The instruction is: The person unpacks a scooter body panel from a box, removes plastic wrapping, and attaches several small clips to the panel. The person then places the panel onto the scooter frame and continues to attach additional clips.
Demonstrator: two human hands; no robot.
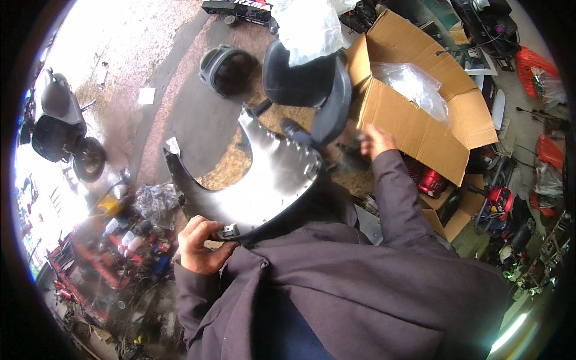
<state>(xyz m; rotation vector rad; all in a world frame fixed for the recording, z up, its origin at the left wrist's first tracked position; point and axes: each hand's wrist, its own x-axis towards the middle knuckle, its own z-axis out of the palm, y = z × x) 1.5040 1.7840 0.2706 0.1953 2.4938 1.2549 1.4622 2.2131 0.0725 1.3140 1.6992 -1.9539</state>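
Observation:
A curved, glossy silver body panel [279,171] with dark edges and small clips along its rim rests before me, over my lap. It looks like a scooter or motorcycle fairing. My left hand [201,245] grips its near left corner, fingers over the edge beside a small metal clip [230,230]. Away from the panel, my right hand [379,142] is beside the cardboard box, its fingers curled. Something dark shows at those fingers, but blur hides what it is.
At right stands an open cardboard box [414,129] holding clear plastic. A black seat-like part [300,78] with plastic on it lies ahead, near a grey-black rounded part [225,69]. A scooter [60,120] stands far left. Clutter and a red rack [90,258] fill the lower left.

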